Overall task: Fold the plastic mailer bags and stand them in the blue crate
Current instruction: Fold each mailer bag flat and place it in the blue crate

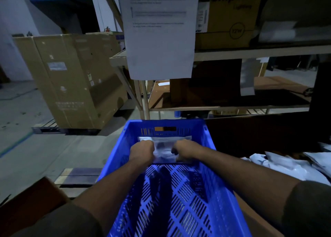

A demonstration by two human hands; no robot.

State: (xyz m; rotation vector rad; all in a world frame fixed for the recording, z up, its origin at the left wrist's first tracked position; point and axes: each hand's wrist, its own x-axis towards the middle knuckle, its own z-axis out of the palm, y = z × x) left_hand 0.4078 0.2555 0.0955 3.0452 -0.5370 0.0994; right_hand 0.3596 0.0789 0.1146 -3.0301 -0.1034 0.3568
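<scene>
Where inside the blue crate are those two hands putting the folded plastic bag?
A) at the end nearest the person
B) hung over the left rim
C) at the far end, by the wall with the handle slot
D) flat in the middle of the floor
C: both the left hand and the right hand hold the folded mailer bag upright at the blue crate's far end.

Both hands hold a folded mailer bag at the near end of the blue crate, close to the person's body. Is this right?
Not quite. In the head view, the left hand and right hand hold the folded mailer bag at the far end of the blue crate, against its far wall, away from the body.
</scene>
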